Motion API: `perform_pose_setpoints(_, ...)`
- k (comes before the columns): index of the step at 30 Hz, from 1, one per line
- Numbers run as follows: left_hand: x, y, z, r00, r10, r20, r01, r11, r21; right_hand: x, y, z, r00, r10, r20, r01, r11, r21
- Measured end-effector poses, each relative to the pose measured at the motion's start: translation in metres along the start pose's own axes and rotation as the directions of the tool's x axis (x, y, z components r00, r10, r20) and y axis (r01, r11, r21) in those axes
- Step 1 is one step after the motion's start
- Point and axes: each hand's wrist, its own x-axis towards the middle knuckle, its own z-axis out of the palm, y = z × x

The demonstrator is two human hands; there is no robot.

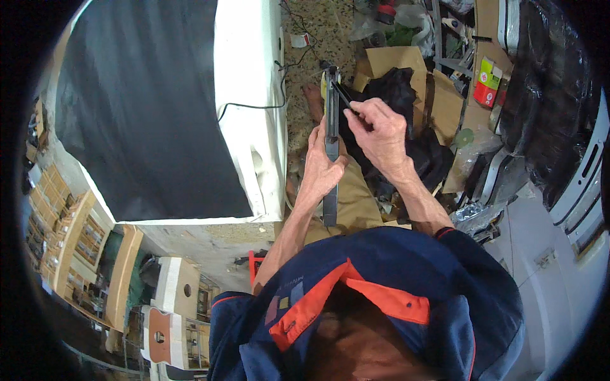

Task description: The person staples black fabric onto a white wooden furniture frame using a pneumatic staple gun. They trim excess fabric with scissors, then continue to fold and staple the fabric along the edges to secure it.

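Observation:
My left hand [319, 166] is wrapped round a long, narrow dark metal tool [332, 143] with a channel along its upper part. It looks like a stapler's magazine, but I cannot be sure of the kind. The tool points away from me, and its near end lies over my khaki trousers [356, 203]. My right hand [380, 130] pinches a thin dark strip [344, 96] between thumb and fingers. The strip slants from the fingertips to the channel's far part; whether it touches is hard to tell.
To the left stands a large white-covered block [251, 159] with black fabric [146, 114] on top. A black cord [254, 106] crosses its edge. Cardboard [397, 60], dark cloth [391, 89], and a red-and-green box [487, 82] crowd the right. Wooden frames [70, 235] stand lower left.

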Motion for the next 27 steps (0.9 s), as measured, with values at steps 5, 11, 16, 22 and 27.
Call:
perform_pose_setpoints(5,-0.021,-0.015,-0.014,0.998,-0.048,-0.033,0.046,0.996,-0.077,-0.026,-0.022,0.037,0.990,0.032,0.139,-0.035,0.999,0.024)
perform_pose_setpoints(11,-0.036,-0.032,-0.026,0.998,0.021,-0.058,-0.025,0.998,-0.059,-0.044,-0.042,0.055,0.965,0.147,0.217,-0.149,0.989,-0.006)
perform_pose_setpoints(16,-0.050,-0.029,-0.049,0.996,0.083,-0.036,-0.087,0.987,-0.135,-0.051,-0.036,0.064,0.894,0.447,-0.022,-0.431,0.872,0.231)
perform_pose_setpoints(22,-0.068,-0.008,-0.062,0.973,0.229,-0.035,-0.231,0.957,-0.178,-0.046,-0.019,0.087,0.533,0.501,0.682,-0.761,-0.068,0.646)
perform_pose_setpoints(27,-0.103,0.001,-0.069,0.958,0.257,-0.128,-0.269,0.959,-0.091,-0.030,-0.014,0.084,0.738,0.359,0.572,-0.610,-0.009,0.792)
